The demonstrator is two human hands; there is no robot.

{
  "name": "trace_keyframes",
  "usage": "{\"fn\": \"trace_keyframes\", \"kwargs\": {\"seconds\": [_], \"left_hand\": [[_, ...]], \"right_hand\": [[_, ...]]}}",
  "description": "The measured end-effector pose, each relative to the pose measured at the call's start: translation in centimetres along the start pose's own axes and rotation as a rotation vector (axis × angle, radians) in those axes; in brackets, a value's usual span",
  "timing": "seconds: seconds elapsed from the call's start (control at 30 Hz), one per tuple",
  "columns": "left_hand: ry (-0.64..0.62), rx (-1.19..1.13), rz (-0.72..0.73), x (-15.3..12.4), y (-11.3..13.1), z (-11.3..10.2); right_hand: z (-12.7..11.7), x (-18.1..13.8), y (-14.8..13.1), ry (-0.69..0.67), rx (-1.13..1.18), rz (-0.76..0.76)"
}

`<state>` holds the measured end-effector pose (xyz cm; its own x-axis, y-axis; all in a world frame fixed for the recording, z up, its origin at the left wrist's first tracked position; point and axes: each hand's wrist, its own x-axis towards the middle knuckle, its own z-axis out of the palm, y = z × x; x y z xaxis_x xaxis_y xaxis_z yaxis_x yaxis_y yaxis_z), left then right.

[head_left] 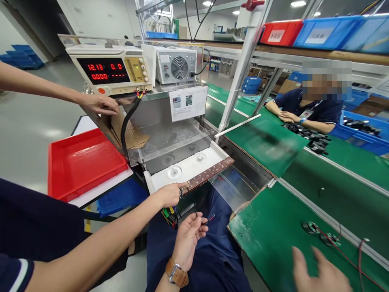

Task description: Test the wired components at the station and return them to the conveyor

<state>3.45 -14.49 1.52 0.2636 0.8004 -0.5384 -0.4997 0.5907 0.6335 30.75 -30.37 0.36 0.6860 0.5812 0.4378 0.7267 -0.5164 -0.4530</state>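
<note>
My left hand, with a brown-strapped watch on the wrist, hovers over my lap, fingers curled round a thin black wire. My right hand is blurred, fingers spread, above the green mat at the lower right. It holds nothing. Two small coils with red leads lie on the mat beyond it. A co-worker's hand reaches in from the left and pinches the left end of a brown terminal strip on a white fixture.
The co-worker's other hand rests on the metal housing under a power supply showing 12.13. A red tray sits to the left. A clear panel juts toward my lap. Another person sits across the green conveyor by blue bins.
</note>
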Motion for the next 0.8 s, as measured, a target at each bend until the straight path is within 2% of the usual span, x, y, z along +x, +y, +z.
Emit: {"fn": "trace_keyframes", "kwargs": {"seconds": [0.03, 0.1, 0.13, 0.23, 0.3, 0.37, 0.5, 0.53, 0.6, 0.67, 0.73, 0.8], "left_hand": [[0.012, -0.034, -0.023, 0.0, -0.1, 0.1], [0.035, -0.107, -0.061, 0.2, -0.4, 0.5], [0.041, -0.146, -0.063, 0.2, -0.6, 0.8], [0.009, -0.234, 0.02, 0.5, -0.9, 1.2], [-0.023, -0.202, 0.08, 0.6, -0.9, 1.1], [0.02, -0.067, 0.133, 0.7, -0.8, 0.3], [0.359, 0.172, 0.406, 0.5, 0.0, -1.8], [0.408, 0.199, 0.469, 0.4, 0.3, -2.2], [0.402, 0.237, 0.536, 0.3, 1.2, -2.5], [0.333, 0.267, 0.553, 0.4, 2.3, -2.5], [0.279, 0.295, 0.558, 0.6, 3.3, -2.6], [0.271, 0.309, 0.562, 0.8, 4.0, -3.0]], "right_hand": [[1.1, -0.4, -3.7, -0.085, 0.14, -0.03], [3.7, -1.0, -10.8, -0.387, 0.455, -0.145], [4.9, -1.3, -13.8, -0.487, 0.57, -0.188], [7.9, -1.9, -19.8, -0.608, 0.777, -0.223], [9.0, -1.7, -21.4, -0.653, 0.849, -0.22], [9.6, -0.7, -21.8, -0.766, 0.897, -0.255], [10.5, 2.5, -22.3, -1.126, 0.859, -0.342], [10.8, 3.1, -22.6, -1.203, 0.833, -0.36], [11.3, 3.8, -23.3, -1.321, 0.792, -0.427], [11.6, 3.9, -24.0, -1.395, 0.764, -0.534], [11.9, 3.7, -24.6, -1.428, 0.739, -0.627], [12.2, 3.3, -25.0, -1.439, 0.729, -0.627]]}}
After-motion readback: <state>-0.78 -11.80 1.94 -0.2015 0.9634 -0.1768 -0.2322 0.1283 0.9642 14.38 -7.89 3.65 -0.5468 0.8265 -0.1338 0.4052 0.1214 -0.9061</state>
